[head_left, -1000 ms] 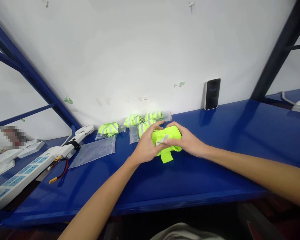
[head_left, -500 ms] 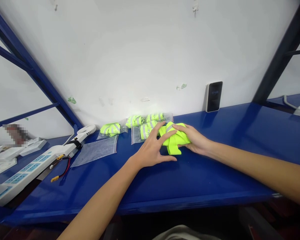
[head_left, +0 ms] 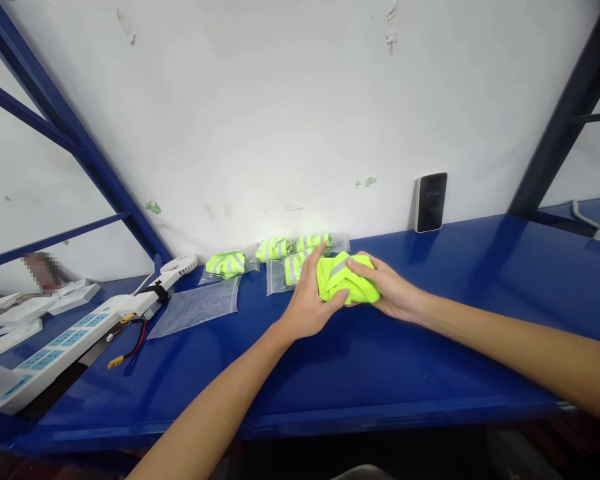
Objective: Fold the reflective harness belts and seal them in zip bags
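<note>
A bundle of neon-yellow reflective vest [head_left: 347,280] with a grey stripe is held between both hands above the blue table. My left hand [head_left: 307,303] grips its left side, thumb across the front and fingers behind. On the right side my right hand [head_left: 387,287] holds it, thumb on top and the other fingers partly hidden beneath. Behind my left hand lie several similar bundles in clear bags, such as one bagged vest [head_left: 275,249]; another bagged vest [head_left: 225,265] lies farther left. A flat clear zip bag [head_left: 197,307] rests in front of that one.
A white power strip [head_left: 55,350], a small white fan [head_left: 179,264] and a red-black cable with yellow connectors [head_left: 130,353] lie at the left. A black-screened device [head_left: 431,202] leans against the wall. Blue metal posts [head_left: 555,120] frame the table [head_left: 430,373].
My left hand has closed in on the bundle, its thumb now pressing the front. The loose strip hanging below the bundle has been tucked up. The view has shifted slightly.
</note>
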Demonstrator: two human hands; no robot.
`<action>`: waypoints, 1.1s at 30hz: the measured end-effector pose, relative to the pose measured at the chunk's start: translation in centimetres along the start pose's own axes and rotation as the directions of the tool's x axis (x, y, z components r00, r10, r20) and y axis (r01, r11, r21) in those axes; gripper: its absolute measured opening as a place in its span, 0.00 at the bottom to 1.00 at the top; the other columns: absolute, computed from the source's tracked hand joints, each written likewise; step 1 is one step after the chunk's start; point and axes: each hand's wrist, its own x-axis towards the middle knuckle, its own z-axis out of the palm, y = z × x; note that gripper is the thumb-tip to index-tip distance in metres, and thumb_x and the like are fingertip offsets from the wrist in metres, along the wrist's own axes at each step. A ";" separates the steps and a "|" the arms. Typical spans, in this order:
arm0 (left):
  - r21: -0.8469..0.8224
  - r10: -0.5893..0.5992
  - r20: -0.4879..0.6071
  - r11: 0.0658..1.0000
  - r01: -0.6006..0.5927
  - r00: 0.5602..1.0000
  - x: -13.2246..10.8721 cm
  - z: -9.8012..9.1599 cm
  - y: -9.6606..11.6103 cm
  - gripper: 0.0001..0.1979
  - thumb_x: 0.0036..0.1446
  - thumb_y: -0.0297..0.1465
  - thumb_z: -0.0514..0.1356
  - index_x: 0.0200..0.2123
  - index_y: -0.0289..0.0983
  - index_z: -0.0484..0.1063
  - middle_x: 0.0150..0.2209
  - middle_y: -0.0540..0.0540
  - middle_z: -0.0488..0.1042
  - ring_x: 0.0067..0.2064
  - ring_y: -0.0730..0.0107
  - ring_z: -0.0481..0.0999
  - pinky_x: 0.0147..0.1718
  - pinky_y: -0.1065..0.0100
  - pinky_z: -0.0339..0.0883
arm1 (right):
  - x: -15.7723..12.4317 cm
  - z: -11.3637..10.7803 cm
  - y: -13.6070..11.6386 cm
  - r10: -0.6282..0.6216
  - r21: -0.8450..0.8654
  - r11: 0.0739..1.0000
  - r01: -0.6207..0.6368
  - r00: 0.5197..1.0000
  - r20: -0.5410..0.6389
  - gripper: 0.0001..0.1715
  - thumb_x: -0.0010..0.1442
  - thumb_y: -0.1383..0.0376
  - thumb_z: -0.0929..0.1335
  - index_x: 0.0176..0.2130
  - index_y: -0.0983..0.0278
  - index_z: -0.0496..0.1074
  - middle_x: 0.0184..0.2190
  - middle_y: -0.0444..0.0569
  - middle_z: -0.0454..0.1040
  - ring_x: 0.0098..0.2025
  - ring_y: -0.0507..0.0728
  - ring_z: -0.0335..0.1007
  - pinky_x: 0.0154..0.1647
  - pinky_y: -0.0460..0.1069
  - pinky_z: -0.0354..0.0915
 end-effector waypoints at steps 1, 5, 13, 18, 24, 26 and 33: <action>-0.048 -0.053 0.045 0.997 0.056 0.998 0.0 0.0 0.0 0.43 0.60 0.41 0.60 0.69 0.43 0.36 0.66 0.37 0.54 0.66 0.50 0.56 0.62 0.46 0.53 | 0.0 0.0 0.0 -0.008 -0.017 1.000 0.007 1.000 -0.008 0.15 0.58 0.58 0.73 0.41 0.61 0.66 0.37 0.47 0.75 0.34 0.56 0.75 0.26 0.50 0.76; -0.131 -0.156 0.177 0.975 0.180 0.972 -0.1 -0.1 -0.4 0.41 0.62 0.42 0.58 0.69 0.42 0.38 0.65 0.38 0.58 0.63 0.52 0.61 0.61 0.49 0.56 | -0.1 0.1 0.1 -0.021 -0.080 0.997 0.018 0.999 -0.026 0.15 0.57 0.57 0.73 0.39 0.60 0.67 0.34 0.45 0.75 0.33 0.55 0.74 0.26 0.49 0.75; -0.172 -0.194 0.104 0.962 0.210 0.976 0.0 0.4 -0.8 0.43 0.58 0.38 0.63 0.69 0.43 0.40 0.60 0.40 0.65 0.62 0.52 0.63 0.58 0.51 0.60 | -0.2 0.6 0.4 0.046 0.063 0.997 -0.037 0.989 -0.141 0.22 0.54 0.63 0.75 0.47 0.57 0.68 0.37 0.45 0.76 0.38 0.58 0.76 0.32 0.53 0.77; -0.054 -0.094 0.045 0.994 0.096 0.995 -0.3 0.0 -0.1 0.35 0.58 0.38 0.62 0.63 0.43 0.49 0.56 0.41 0.66 0.54 0.54 0.69 0.53 0.53 0.64 | -0.7 0.6 0.0 0.115 0.150 0.982 -0.116 0.993 0.016 0.19 0.56 0.67 0.73 0.48 0.63 0.70 0.40 0.50 0.77 0.39 0.59 0.77 0.40 0.57 0.77; 0.048 -0.010 -0.004 0.999 0.010 1.000 -0.3 0.3 -0.4 0.32 0.59 0.37 0.61 0.61 0.42 0.48 0.55 0.40 0.64 0.52 0.56 0.69 0.50 0.55 0.65 | -0.8 0.6 -0.3 0.025 0.185 0.982 -0.028 1.000 0.018 0.28 0.52 0.71 0.74 0.52 0.60 0.69 0.40 0.48 0.76 0.41 0.59 0.76 0.39 0.55 0.78; 0.068 0.011 -0.010 0.998 -0.010 1.000 -0.2 0.4 -0.5 0.32 0.59 0.37 0.60 0.61 0.42 0.48 0.56 0.39 0.63 0.53 0.55 0.68 0.51 0.54 0.64 | -0.8 0.7 -0.4 0.017 0.182 0.983 -0.017 1.000 0.004 0.30 0.52 0.71 0.75 0.52 0.59 0.68 0.38 0.47 0.76 0.40 0.58 0.77 0.39 0.55 0.78; 0.055 0.047 -0.046 0.997 -0.045 0.998 0.0 0.4 -0.3 0.32 0.60 0.37 0.60 0.62 0.43 0.47 0.58 0.40 0.60 0.56 0.56 0.65 0.55 0.55 0.60 | -0.5 0.7 -0.7 -0.011 0.154 0.988 0.010 1.000 0.005 0.32 0.49 0.71 0.76 0.52 0.59 0.70 0.40 0.47 0.77 0.38 0.59 0.77 0.34 0.54 0.79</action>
